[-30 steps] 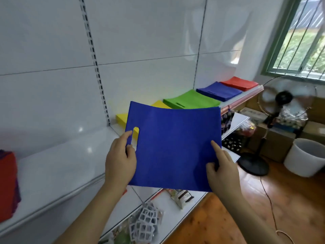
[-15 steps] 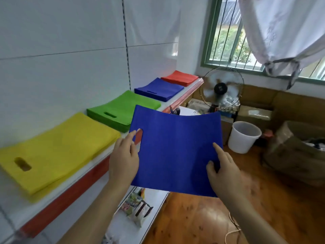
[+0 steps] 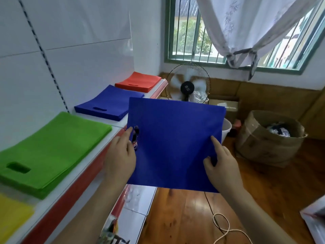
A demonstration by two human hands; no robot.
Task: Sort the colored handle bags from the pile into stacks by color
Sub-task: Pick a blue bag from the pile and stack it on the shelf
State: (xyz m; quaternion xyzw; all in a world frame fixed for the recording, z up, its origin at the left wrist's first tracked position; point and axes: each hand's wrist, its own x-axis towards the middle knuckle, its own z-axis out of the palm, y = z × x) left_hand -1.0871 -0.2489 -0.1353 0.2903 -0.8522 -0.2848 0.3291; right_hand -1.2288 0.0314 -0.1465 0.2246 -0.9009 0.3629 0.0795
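- Between my two hands, a flat blue non-woven handle bag (image 3: 174, 143) hangs in the air in front of me, out past the shelf's edge and clear of every stack.
- My left hand (image 3: 121, 155) pinches its left edge just beside the cut-out handle slot, fingers curled round the fabric.
- My right hand (image 3: 221, 166) pinches the lower right part, thumb on the near face, forefinger lying straight up the sheet.
- On the white shelf with a red front lip (image 3: 95, 164) the sorted piles run away from me: a yellow stack (image 3: 12, 215) nearest, then a green stack (image 3: 52, 148), then a blue stack of matching bags (image 3: 109, 104), then a red stack (image 3: 139, 81) farthest.
- What matters for the next move: the blue stack lies ahead and to the left of the bag I hold, beyond the green one, and my left hand is the nearer to it.
- That stack's slot faces me along its near edge, while my bag's slot sits at the left, so I judge a quarter turn is needed to lay it matching.
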